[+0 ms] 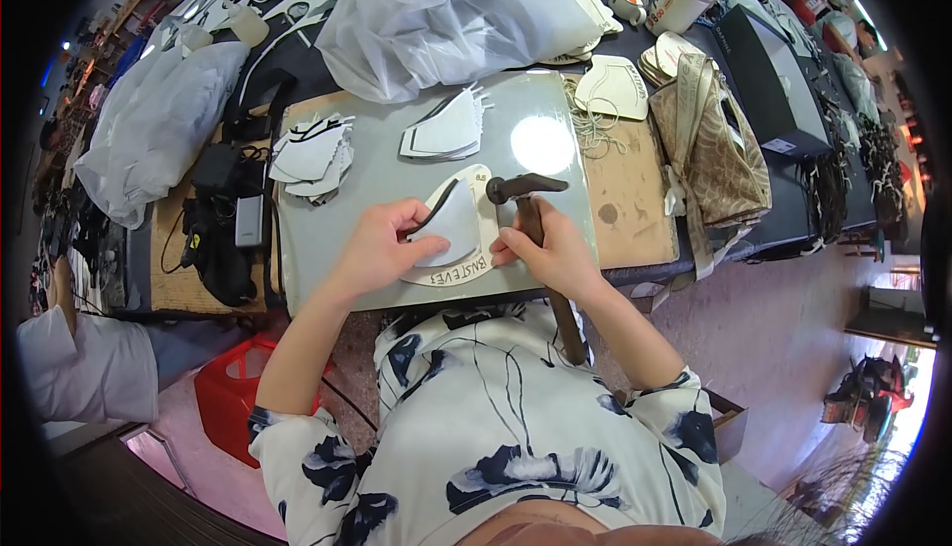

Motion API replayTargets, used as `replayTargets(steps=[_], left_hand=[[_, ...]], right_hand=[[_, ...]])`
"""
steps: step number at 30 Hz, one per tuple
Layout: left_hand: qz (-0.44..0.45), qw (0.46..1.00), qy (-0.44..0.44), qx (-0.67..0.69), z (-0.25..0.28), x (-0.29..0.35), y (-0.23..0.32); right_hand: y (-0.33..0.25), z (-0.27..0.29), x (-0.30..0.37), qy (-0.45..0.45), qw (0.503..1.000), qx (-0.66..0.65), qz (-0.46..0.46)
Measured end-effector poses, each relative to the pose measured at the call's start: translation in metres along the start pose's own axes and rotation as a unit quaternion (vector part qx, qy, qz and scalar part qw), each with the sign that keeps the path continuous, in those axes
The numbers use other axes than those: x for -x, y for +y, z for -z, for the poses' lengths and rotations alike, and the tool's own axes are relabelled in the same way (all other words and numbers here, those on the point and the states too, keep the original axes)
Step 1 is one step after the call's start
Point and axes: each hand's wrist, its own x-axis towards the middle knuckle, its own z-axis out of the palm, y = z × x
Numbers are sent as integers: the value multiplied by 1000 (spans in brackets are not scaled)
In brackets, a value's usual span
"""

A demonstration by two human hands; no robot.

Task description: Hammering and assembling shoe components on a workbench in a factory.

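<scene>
In front of me on a grey board (pixel 347 293) lies a cream template (pixel 483 207) with dark handwriting and a rounded outline. A white cut piece (pixel 454 227) with a black strip along its left edge rests on it. My left hand (pixel 389 244) pinches that piece at its left edge, thumb on top. In my right hand (pixel 557 251) is a hammer (pixel 528 187), head up and handle slanting down toward my lap. The thumb and fingertips of this hand are close by the template's right edge; whether they touch it I cannot tell.
Two stacks of white pieces, a left one (pixel 312 159) and a middle one (pixel 446 127), lie farther back on the board. Behind them bulges a large plastic bag (pixel 436 25). A tan handbag (pixel 709 139), loose string (pixel 595 134) and a black box (pixel 773 85) are at right.
</scene>
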Motion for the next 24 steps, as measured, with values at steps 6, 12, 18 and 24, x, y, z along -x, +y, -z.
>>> replayTargets(steps=[6,12,18,24], left_hand=[[8,999,-20,-45,-4,-5,-5],[23,997,-47,-59,2,-8,-4],[53,997,-63,-3,4,-10,2],[41,995,-43,-82,-2,-9,12]], right_hand=[[-5,5,3,1,1000,14,-23],[-6,4,4,9,999,33,-25],[-5,4,4,15,999,29,-22],[3,5,4,19,999,25,-5]])
